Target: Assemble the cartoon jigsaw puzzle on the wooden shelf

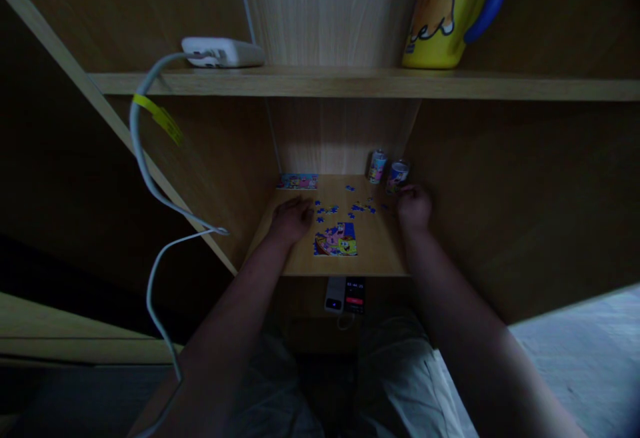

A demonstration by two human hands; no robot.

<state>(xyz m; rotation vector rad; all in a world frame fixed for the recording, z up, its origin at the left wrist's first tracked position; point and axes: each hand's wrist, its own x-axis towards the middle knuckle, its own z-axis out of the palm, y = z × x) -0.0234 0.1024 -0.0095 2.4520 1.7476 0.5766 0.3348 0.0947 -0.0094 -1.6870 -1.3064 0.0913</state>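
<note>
A partly joined jigsaw puzzle point(336, 241) with a yellow cartoon figure lies near the front edge of the low wooden shelf point(380, 251). Beyond it are loose blue-backed puzzle pieces point(363, 209), in small groups. My left hand point(293, 219) rests on the wood left of the pieces, fingers loosely laid down and apart from the puzzle. On the right side, my right hand point(415, 208) is closed, its fingertips beside a small printed can point(398, 175). Whatever those fingers hold, if anything, is too dark and small to make out.
A second printed can point(377, 166) stands at the back, and a picture card point(299, 181) lies at the back left. Overhead, a shelf board point(320, 83) carries a white charger point(225, 53) with a hanging cable and a yellow mug point(435, 25). Phones point(345, 295) lie below.
</note>
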